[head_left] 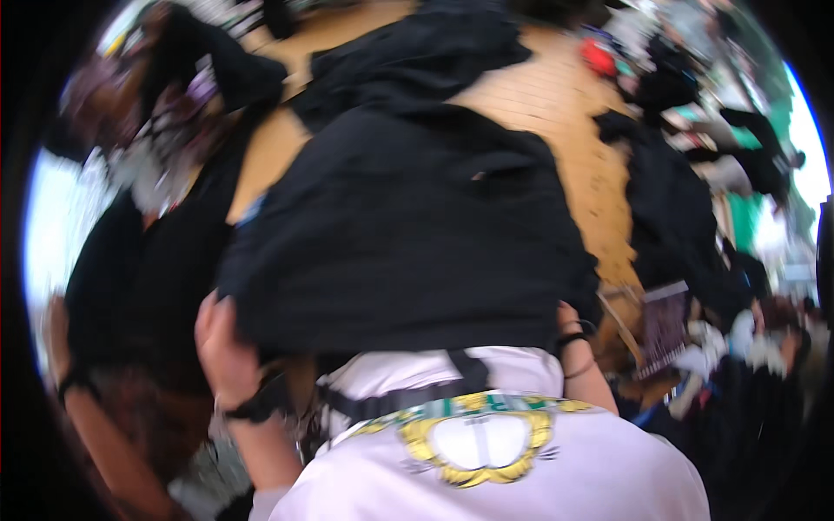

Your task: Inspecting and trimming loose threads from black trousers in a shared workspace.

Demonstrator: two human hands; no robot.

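Note:
A large black garment [408, 226] lies spread over a wooden table [556, 104] in front of me. My left hand [224, 343] grips its near left edge, fingers curled under the cloth; a black wristband sits on that wrist. My right hand [573, 330] is mostly hidden under the garment's near right corner, only the wrist with a dark band showing. The picture is blurred by motion. My white shirt with a yellow emblem fills the bottom.
More black garments [669, 200] lie heaped at the right and at the far end [417, 52]. A person in dark clothes [130, 260] stands at the left. A red object [599, 56] sits far right. A dark booklet [665, 326] lies at the table's right edge.

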